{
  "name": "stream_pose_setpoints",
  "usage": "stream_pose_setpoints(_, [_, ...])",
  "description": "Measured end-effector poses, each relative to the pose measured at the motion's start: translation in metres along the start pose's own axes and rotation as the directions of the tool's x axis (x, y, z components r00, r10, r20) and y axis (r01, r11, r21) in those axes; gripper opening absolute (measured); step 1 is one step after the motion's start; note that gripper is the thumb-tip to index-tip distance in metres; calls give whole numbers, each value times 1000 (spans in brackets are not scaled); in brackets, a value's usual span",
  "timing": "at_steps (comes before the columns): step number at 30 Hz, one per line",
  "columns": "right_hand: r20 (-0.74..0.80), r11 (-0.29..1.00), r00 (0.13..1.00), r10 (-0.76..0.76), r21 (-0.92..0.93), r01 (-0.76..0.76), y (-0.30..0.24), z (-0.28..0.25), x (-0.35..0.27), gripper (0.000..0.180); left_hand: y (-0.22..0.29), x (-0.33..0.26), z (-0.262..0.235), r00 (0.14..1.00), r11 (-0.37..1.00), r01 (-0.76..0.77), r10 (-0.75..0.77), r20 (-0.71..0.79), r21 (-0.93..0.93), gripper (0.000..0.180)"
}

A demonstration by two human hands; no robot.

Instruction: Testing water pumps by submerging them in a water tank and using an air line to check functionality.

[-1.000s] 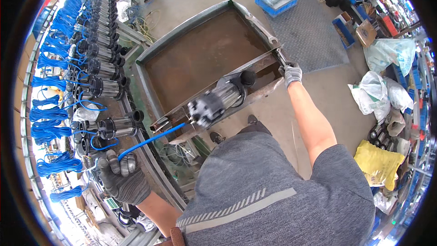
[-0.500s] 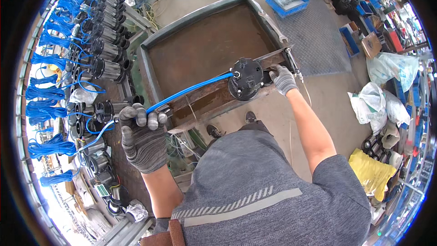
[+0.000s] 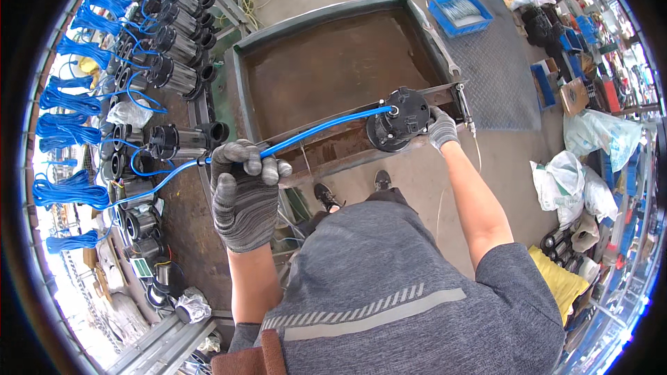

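A black, round-topped pump (image 3: pixel 399 119) rests across the near edge of a water-filled metal tank (image 3: pixel 240 90). From a fitting on its top, a blue cable (image 3: pixel 319 127) runs left to my left hand (image 3: pixel 246 191), gloved in grey, whose fingers are curled round it. Beyond that hand the cable continues toward the coils at the left. My right hand (image 3: pixel 442 129), also gloved, grips the pump's right side; its fingertips are partly hidden. Close by it, a metal tool with a thin hose (image 3: pixel 467 117) hangs at the tank's right corner.
Rows of steel-bodied pumps (image 3: pixel 177 140) with blue cable coils (image 3: pixel 69 187) line the left. Past the tank's right side are a blue crate (image 3: pixel 460 12) and a ribbed floor plate (image 3: pixel 490 76). White bags (image 3: pixel 559 180) and shelving stand farther right.
The view has shifted, moving the tank and pump rightward in the picture. My right hand has come closer against the pump's side. My left hand still holds the cable, slightly nearer the tank.
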State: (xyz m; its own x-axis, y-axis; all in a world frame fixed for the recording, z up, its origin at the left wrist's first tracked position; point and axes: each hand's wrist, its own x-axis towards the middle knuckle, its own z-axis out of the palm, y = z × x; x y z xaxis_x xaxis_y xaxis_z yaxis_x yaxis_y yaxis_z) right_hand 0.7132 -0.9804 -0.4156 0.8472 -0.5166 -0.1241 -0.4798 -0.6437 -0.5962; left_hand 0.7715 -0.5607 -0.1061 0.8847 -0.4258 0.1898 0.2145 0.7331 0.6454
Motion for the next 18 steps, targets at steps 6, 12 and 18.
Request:
stream_pose_setpoints(6, [255, 977, 963, 87, 165, -132, -19, 10, 20, 38, 6, -18, -15, 999, 999, -34, 34, -2, 19, 32])
stream_pose_setpoints(12, [204, 966, 964, -169, 230, 120, 60, 28, 48, 34, 4, -30, -29, 994, 995, -43, 35, -100, -86, 27])
stream_pose_setpoints(18, [235, 959, 956, -174, -180, 219, -76, -61, 14, 42, 63, -61, -83, 941, 949, -229, 159, -299, -217, 25])
